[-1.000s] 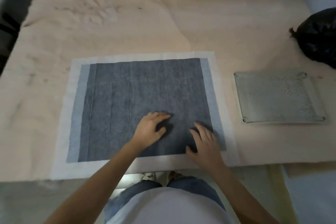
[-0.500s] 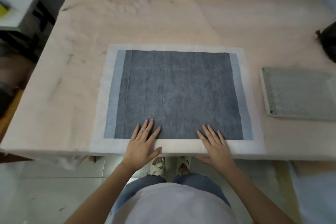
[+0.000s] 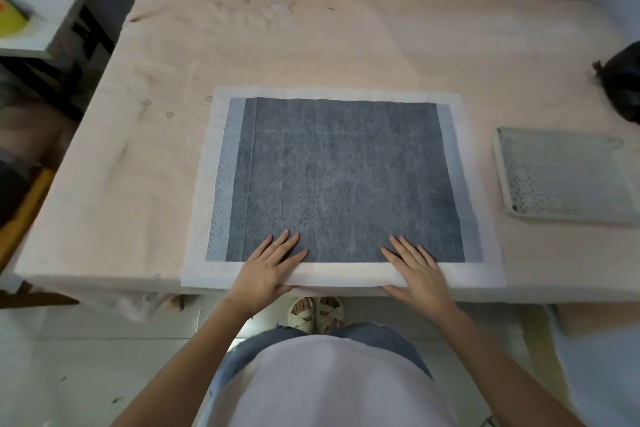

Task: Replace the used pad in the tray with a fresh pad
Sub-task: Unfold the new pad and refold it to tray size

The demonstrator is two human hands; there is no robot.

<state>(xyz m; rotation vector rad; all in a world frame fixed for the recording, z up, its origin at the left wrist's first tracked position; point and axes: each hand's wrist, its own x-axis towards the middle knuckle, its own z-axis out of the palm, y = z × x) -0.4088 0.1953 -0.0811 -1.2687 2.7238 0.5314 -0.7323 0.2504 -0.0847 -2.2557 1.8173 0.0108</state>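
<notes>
both hands lie flat and unclenched on the near edge of the pad, grasping nothing. left hand [image 3: 269, 265] has its fingers spread over the white border and onto the dark centre, thumb along the table lip; right hand [image 3: 417, 266] mirrors it a little apart to the right. both wrists are bent back and the forearms rise from below, so the palms press down rather than pinch.

under them the large flat grey absorbent pad with a white paper border [image 3: 339, 180] is spread open on the peach cloth-covered table [image 3: 311, 35], its near border touching the table's front edge. it looks thin, light and limp, likely to sag and fold if lifted from one point, so taking it by two corners or by opposite borders seems wisest. its surface looks soft and a bit grippy.

well apart to the right sits the shallow pale grey plastic tray with a perforated floor [image 3: 561, 177], with no pad in it. beyond, at the right edge, is a knotted black plastic bag [image 3: 623, 83].
</notes>
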